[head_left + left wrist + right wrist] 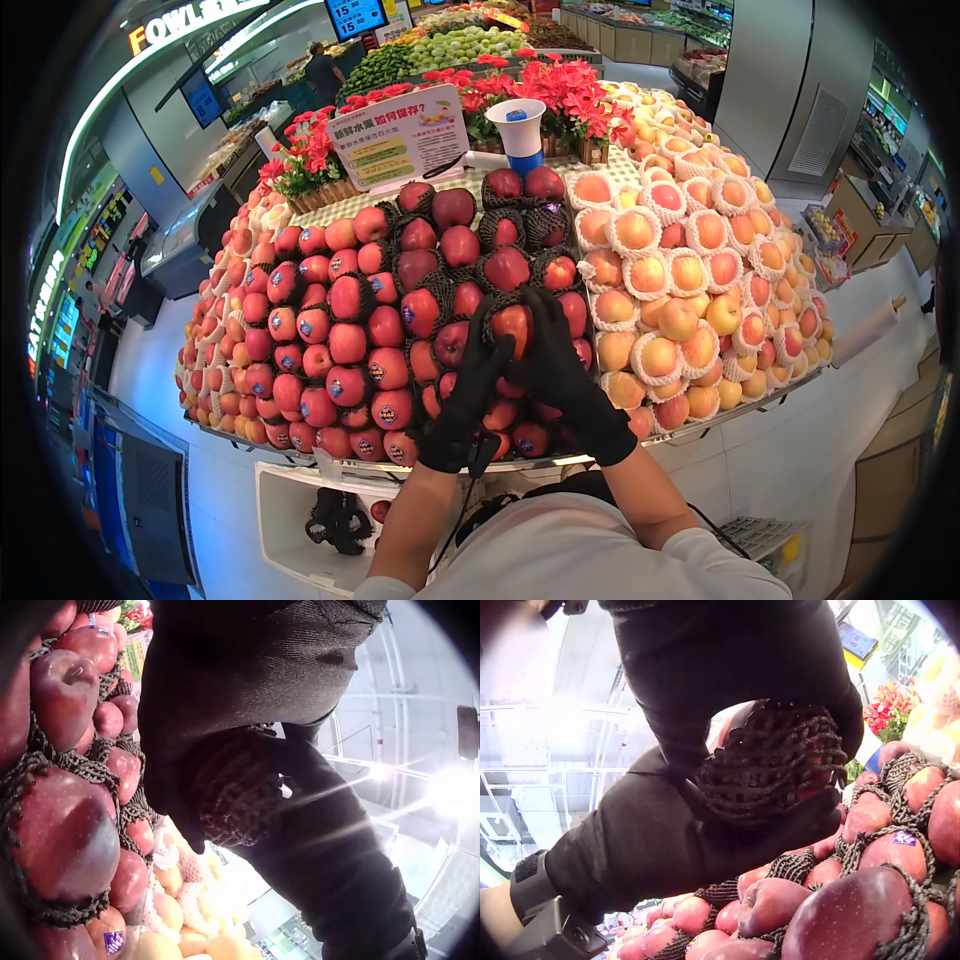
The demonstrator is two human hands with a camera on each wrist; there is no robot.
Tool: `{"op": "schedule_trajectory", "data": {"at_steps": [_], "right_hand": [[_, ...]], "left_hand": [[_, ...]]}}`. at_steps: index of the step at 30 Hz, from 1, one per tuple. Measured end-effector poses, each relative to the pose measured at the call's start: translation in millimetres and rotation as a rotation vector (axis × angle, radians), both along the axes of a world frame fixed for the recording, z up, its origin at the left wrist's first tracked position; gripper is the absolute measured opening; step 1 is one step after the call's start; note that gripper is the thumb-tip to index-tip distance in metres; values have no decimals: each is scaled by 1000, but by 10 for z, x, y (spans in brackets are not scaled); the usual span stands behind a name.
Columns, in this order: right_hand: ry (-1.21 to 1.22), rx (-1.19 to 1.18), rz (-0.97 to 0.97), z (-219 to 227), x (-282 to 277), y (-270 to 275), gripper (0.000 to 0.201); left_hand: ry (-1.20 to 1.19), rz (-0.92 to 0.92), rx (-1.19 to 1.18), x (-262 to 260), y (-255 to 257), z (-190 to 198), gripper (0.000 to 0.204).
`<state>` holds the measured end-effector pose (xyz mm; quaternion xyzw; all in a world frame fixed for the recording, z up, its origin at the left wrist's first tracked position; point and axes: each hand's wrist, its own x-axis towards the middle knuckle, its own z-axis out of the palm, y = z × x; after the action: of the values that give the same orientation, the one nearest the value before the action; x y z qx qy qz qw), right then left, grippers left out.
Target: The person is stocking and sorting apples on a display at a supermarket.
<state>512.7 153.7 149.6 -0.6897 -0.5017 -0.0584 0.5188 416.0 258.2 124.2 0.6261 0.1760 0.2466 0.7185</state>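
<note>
Both hands wear black gloves and hold one red apple [511,324] between them, over the middle of the apple display. My left hand [468,388] grips it from the left, thumb on its near face. From the right, my right hand [560,372] curls its fingers round the far side. A black foam net [776,769] wraps much of this apple in the right wrist view, with bare red skin showing at the top. Dark glove fabric covers most of the netted apple [238,791] in the left wrist view. Rows of red apples [347,343], some in black nets, lie just beneath.
Peach-coloured fruit [650,273] in white nets is piled at right. Behind the apples stand a sign [400,137], a blue-and-white megaphone [522,135] and red flowers [570,95]. Below the front edge, a white bin [285,520] holds loose black nets [338,520].
</note>
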Motion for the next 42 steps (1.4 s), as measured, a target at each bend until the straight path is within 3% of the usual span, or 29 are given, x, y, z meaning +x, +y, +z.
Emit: {"op": "schedule_trajectory", "data": {"at_steps": [1, 5, 8, 13, 18, 20, 22, 28, 32, 34, 37, 40, 42], "right_hand": [[-62, -7, -36, -46, 3, 19, 97], [307, 25, 173, 26, 68, -140, 90], [616, 56, 250, -58, 158, -214, 78], [804, 6, 178, -236, 189, -185, 56], [868, 50, 154, -173, 175, -173, 44], [898, 69, 180, -149, 157, -171, 41], [884, 94, 200, -138, 136, -162, 40], [785, 118, 179, -193, 118, -107, 35], [846, 128, 235, -210, 129, -116, 34], [851, 138, 250, -226, 133, -114, 34], [823, 128, 136, -299, 126, -109, 39], [634, 89, 70, -215, 61, -193, 48], [564, 28, 114, -78, -15, -252, 57]], "left_hand": [[52, 21, -8, 12, 25, -48, 51], [-63, 2, -243, -8, 260, -590, 45], [-139, -18, -397, -45, 305, -724, 45], [-211, -101, -579, -32, 93, -244, 46], [-102, -50, -75, -109, 54, -236, 49], [-151, -74, -208, -133, 70, -247, 51], [-299, -158, -740, -142, 157, -317, 53], [-328, -177, -939, -227, 167, -341, 55], [-264, -119, -548, -254, 86, -252, 53], [-235, -150, -290, -264, -29, -9, 52], [-231, -154, -405, -271, 34, -175, 49], [-268, -40, -201, -226, 3, -144, 47], [-206, 45, -233, -234, -33, -100, 44]]}}
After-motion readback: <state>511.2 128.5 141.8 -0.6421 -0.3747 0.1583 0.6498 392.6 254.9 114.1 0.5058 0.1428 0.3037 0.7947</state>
